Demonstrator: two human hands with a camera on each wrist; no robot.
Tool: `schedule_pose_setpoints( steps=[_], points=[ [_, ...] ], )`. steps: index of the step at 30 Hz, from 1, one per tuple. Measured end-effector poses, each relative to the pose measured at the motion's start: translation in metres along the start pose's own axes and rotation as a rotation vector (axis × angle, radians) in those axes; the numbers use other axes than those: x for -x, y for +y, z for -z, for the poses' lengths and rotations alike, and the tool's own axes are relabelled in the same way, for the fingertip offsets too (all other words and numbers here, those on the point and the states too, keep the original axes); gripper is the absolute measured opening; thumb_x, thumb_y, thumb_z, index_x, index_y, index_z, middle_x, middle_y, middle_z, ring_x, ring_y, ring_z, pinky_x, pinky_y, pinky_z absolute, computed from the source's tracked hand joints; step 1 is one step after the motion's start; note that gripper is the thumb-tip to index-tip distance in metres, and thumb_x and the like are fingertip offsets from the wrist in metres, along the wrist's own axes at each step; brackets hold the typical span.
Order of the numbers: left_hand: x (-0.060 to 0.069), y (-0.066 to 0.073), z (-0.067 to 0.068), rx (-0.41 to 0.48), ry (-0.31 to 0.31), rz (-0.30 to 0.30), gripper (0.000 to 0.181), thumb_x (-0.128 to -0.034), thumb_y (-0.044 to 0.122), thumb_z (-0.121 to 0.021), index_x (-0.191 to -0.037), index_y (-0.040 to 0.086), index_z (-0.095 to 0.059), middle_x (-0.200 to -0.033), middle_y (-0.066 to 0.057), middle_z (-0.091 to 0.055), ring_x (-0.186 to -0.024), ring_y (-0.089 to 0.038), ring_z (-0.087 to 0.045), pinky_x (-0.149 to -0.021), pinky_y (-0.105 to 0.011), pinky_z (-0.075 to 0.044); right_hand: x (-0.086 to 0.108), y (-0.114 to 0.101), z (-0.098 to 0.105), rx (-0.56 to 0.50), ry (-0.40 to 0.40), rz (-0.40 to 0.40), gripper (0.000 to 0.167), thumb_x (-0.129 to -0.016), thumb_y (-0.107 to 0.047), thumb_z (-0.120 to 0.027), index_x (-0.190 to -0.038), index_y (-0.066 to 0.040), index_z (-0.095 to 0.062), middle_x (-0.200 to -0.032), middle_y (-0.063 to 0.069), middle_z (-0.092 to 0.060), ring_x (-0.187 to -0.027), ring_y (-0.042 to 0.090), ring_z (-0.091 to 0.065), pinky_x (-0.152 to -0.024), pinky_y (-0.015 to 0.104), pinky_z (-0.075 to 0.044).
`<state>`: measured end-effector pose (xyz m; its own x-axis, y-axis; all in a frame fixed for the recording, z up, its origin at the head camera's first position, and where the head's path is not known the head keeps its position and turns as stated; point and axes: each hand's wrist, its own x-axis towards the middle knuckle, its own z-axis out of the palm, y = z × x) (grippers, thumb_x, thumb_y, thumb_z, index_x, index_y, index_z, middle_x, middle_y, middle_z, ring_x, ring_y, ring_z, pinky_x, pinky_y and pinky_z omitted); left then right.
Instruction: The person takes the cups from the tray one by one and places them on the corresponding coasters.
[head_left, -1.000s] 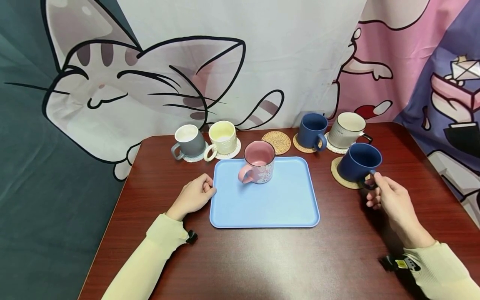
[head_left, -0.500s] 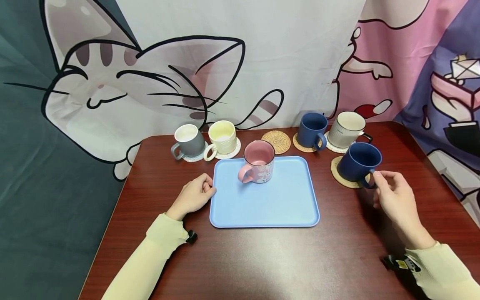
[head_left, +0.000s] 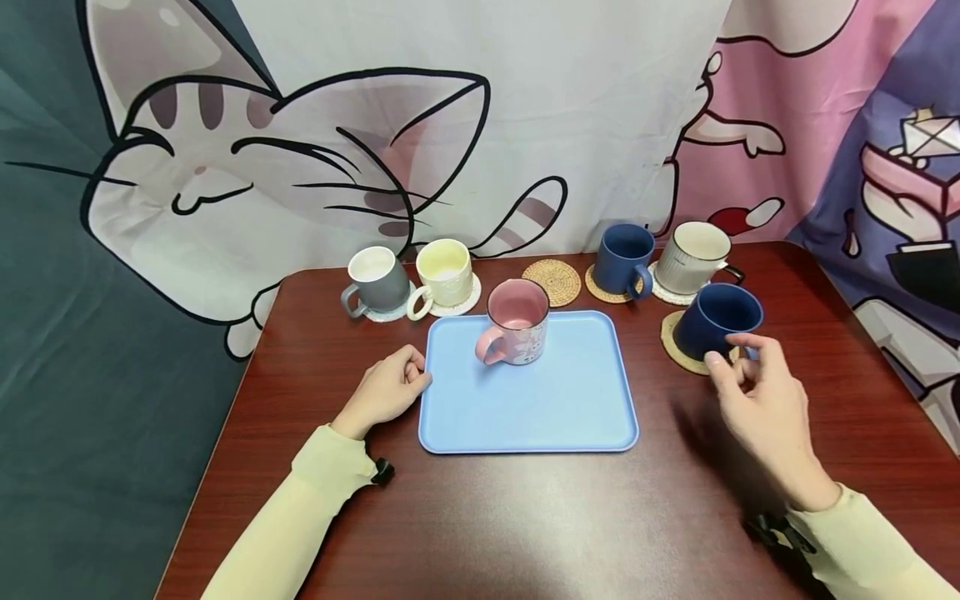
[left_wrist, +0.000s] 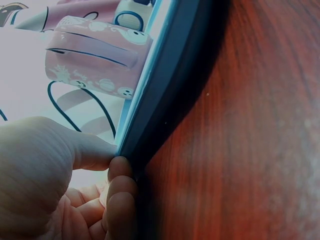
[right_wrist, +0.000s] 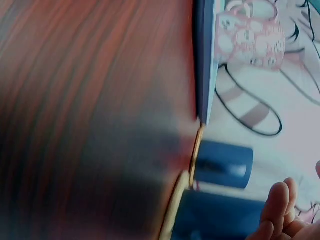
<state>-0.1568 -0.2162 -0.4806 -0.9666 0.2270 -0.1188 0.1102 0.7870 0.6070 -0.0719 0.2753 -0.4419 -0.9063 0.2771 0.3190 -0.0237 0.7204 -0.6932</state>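
Observation:
My left hand (head_left: 388, 387) pinches the left rim of the light blue tray (head_left: 555, 408). In the left wrist view the thumb lies above the tray's edge (left_wrist: 150, 107) and the fingertips (left_wrist: 121, 185) below it. A pink mug (head_left: 531, 340) with a white pattern stands upright on the tray's far half. To the right, a dark blue mug (head_left: 699, 327) sits on a round woven coaster (head_left: 678, 358). Just in front of that mug is my right hand (head_left: 768, 408), its thumb and fingers apart and holding nothing. It covers most of the mug's handle.
Along the table's back edge are a grey mug (head_left: 384, 292), a pale yellow mug (head_left: 456, 290), a bare woven coaster (head_left: 553, 283), a second blue mug (head_left: 621, 258) and a white ribbed mug (head_left: 688, 262). A printed cloth (head_left: 600, 125) hangs behind.
My right hand has let go of the near blue mug's handle and moved left, in front of the mug. The mug stays on its coaster; my left hand has not moved.

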Motion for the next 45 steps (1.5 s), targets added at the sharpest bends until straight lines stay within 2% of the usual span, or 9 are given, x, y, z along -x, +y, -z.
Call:
schedule_pose_setpoints(
  steps=[5, 11, 15, 18, 26, 33, 39, 45],
  points=[
    [0.0, 0.001, 0.0, -0.001, -0.001, 0.0, 0.014, -0.0965, 0.03, -0.065, -0.099, 0.018, -0.059, -0.076, 0.005, -0.06, -0.069, -0.013, -0.056, -0.072, -0.032, -0.044, 0.004, -0.015, -0.015, -0.06, -0.052, 0.126, 0.022, -0.096, -0.02, -0.073, -0.117, -0.014, -0.068, -0.064, -0.005, -0.05, -0.057, -0.001, -0.041, -0.053, 0.022, -0.03],
    [0.0, 0.001, 0.0, -0.002, 0.002, -0.002, 0.013, -0.0962, 0.03, -0.065, -0.099, 0.018, -0.059, -0.076, 0.005, -0.059, -0.069, -0.013, -0.056, -0.072, -0.033, -0.043, 0.007, -0.038, -0.032, -0.197, -0.15, 0.163, 0.006, -0.096, -0.012, -0.072, -0.1, -0.016, -0.071, -0.066, -0.004, -0.052, -0.056, 0.005, -0.044, -0.051, 0.024, -0.034],
    [0.001, 0.0, 0.0, -0.008, 0.002, -0.003, 0.013, -0.0962, 0.029, -0.065, -0.099, 0.018, -0.06, -0.076, 0.005, -0.059, -0.069, -0.012, -0.055, -0.072, -0.032, -0.043, 0.007, -0.054, -0.047, -0.305, -0.212, 0.142, 0.005, -0.096, -0.006, -0.07, -0.093, -0.009, -0.071, -0.063, -0.004, -0.052, -0.053, 0.007, -0.046, -0.049, 0.023, -0.037],
    [0.002, 0.0, 0.0, -0.013, 0.001, 0.0, 0.012, -0.0958, 0.028, -0.064, -0.099, 0.018, -0.059, -0.076, 0.005, -0.059, -0.068, -0.012, -0.054, -0.071, -0.032, -0.043, 0.007, -0.067, -0.061, -0.36, -0.269, 0.113, 0.007, -0.098, -0.007, -0.069, -0.091, -0.006, -0.07, -0.061, -0.005, -0.052, -0.05, 0.007, -0.047, -0.046, 0.023, -0.039],
    [0.001, 0.003, 0.0, -0.007, 0.002, -0.006, 0.013, -0.0964, 0.029, -0.064, -0.099, 0.017, -0.059, -0.076, 0.004, -0.06, -0.068, -0.013, -0.055, -0.071, -0.032, -0.043, 0.013, -0.098, -0.1, -0.442, -0.387, 0.114, 0.009, -0.097, -0.01, -0.07, -0.089, -0.007, -0.071, -0.06, -0.004, -0.051, -0.05, 0.005, -0.047, -0.048, 0.022, -0.04],
    [0.001, 0.003, 0.001, -0.013, 0.004, -0.004, 0.013, -0.0958, 0.029, -0.064, -0.099, 0.017, -0.059, -0.076, 0.005, -0.059, -0.069, -0.013, -0.055, -0.071, -0.032, -0.043, 0.018, -0.124, -0.13, -0.484, -0.425, 0.101, 0.008, -0.095, -0.007, -0.07, -0.087, -0.008, -0.071, -0.062, -0.003, -0.048, -0.054, 0.005, -0.044, -0.053, 0.02, -0.036],
    [0.002, 0.003, 0.002, -0.015, 0.002, 0.002, 0.013, -0.0953, 0.028, -0.064, -0.099, 0.017, -0.059, -0.076, 0.005, -0.059, -0.069, -0.013, -0.055, -0.072, -0.032, -0.043, 0.021, -0.144, -0.152, -0.545, -0.46, 0.014, 0.002, -0.094, -0.007, -0.069, -0.094, -0.005, -0.07, -0.058, -0.004, -0.049, -0.05, 0.005, -0.047, -0.049, 0.02, -0.037],
    [0.002, 0.003, 0.001, -0.009, 0.0, 0.002, 0.012, -0.0952, 0.028, -0.064, -0.099, 0.018, -0.059, -0.076, 0.005, -0.059, -0.068, -0.013, -0.055, -0.072, -0.032, -0.043, 0.024, -0.161, -0.168, -0.625, -0.485, -0.105, 0.009, -0.096, -0.007, -0.067, -0.104, -0.002, -0.065, -0.054, 0.0, -0.05, -0.046, 0.009, -0.047, -0.048, 0.021, -0.036]
  ],
)
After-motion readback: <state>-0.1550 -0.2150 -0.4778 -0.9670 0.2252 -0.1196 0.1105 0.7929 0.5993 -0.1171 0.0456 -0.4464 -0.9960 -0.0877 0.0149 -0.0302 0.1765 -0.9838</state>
